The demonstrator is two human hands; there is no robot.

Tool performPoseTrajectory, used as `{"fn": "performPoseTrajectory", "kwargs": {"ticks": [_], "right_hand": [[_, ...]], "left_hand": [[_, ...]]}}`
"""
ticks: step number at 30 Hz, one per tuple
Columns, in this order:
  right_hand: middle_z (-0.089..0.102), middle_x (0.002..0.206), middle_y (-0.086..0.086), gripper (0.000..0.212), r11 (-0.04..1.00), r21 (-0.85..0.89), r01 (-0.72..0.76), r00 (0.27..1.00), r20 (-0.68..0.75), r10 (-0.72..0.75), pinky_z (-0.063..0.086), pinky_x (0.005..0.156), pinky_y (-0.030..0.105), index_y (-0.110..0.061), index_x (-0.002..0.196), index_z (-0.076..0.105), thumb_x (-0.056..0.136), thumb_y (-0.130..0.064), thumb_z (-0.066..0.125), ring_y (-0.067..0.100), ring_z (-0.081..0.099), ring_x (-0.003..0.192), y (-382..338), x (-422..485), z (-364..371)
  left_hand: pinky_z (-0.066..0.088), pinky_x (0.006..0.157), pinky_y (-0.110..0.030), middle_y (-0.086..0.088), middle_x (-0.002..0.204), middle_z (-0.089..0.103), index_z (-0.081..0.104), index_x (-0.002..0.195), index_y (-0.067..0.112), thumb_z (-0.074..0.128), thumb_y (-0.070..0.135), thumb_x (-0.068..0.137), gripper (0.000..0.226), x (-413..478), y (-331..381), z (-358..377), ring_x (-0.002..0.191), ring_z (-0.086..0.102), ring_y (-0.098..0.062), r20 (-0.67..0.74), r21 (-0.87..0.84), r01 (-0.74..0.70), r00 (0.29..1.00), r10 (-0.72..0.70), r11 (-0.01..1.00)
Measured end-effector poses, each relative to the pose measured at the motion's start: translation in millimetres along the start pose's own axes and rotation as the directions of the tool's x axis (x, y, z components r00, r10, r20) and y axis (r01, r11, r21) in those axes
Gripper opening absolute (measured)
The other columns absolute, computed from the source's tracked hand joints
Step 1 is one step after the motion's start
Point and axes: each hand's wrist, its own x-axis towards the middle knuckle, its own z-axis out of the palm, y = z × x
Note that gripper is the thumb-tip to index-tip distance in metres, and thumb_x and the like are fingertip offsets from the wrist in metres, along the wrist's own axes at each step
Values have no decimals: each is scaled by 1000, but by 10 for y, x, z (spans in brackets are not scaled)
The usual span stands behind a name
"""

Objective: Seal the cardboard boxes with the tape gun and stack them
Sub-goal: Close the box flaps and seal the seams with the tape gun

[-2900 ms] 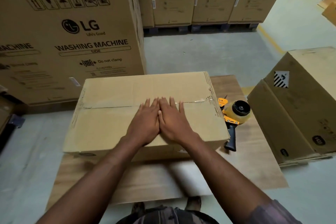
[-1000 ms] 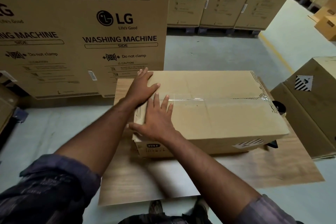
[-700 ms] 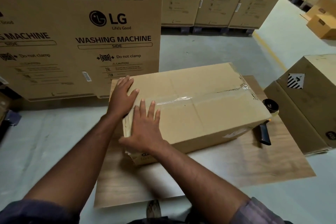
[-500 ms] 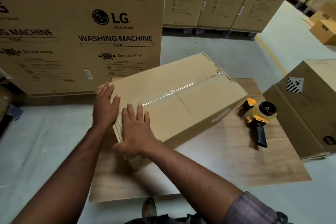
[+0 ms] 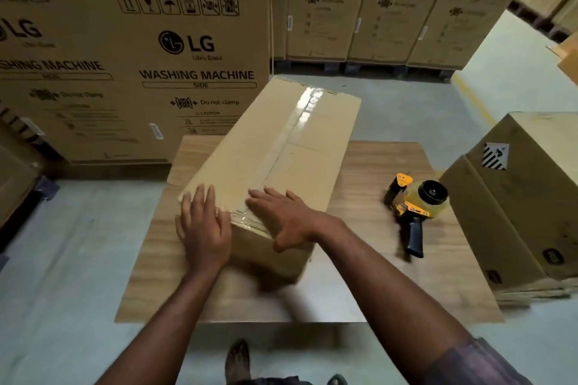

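Wood board (image 5: 378, 287) under taped box (image 5: 283, 147), long axis away, slightly rightward; left grip (image 5: 205, 228), right grip (image 5: 289, 217) flat-fingered on near end

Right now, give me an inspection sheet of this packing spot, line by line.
Surface: wood-grain board.
Job's things: cardboard box on the board, clear tape along its top seam; tape gun lying on the board to its right, untouched.
Clutter: nothing seen.
Hands: left hand and right hand lie flat on the box's near end, fingers straight.
Cables: nothing seen.
Surroundings: second brown box at right; washing machine cartons behind.
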Motion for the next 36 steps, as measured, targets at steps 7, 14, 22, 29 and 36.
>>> {"fn": "performPoseTrajectory", "kwargs": {"ticks": [7,14,22,29,36], "right_hand": [[13,170,-18,100,981,161,-107,973,-186,136,-3,126,48,-33,159,28,72,8,53,9,2,157,830,-897,145],[24,165,-23,73,995,83,-59,895,-436,90,2,125,52,-37,153,38,86,-43,66,12,9,157,1144,-1268,502],[24,167,-15,83,984,-48,-169,822,-558,114,11,125,54,-34,158,32,86,-47,70,19,15,157,1050,-1258,715],[29,166,-8,82,963,15,-268,724,-657,212,14,122,55,-30,157,35,86,-43,74,24,20,156,842,-1226,975],[25,168,-11,82,951,95,-295,708,-647,284,6,124,53,-32,158,33,87,-36,73,21,13,158,709,-1209,1003]], "left_hand": [[9,115,-65,-1,161,31,42,150,27,39,59,91,67,-769,783,334,149,22,-26,78,142,-67,995,56,988],[4,115,-67,2,161,33,46,145,29,71,52,84,70,-971,1398,476,150,26,-20,188,260,-256,959,211,931],[25,114,-43,3,162,32,39,151,28,81,35,79,84,-928,1340,401,149,29,-19,247,249,-334,929,274,909],[27,112,-47,4,159,38,43,149,30,59,62,87,71,-915,1295,401,146,35,-18,201,256,-352,930,306,900],[29,112,-48,1,158,40,45,147,27,84,37,73,84,-886,1165,381,145,38,-21,218,212,-422,900,379,881]]}}
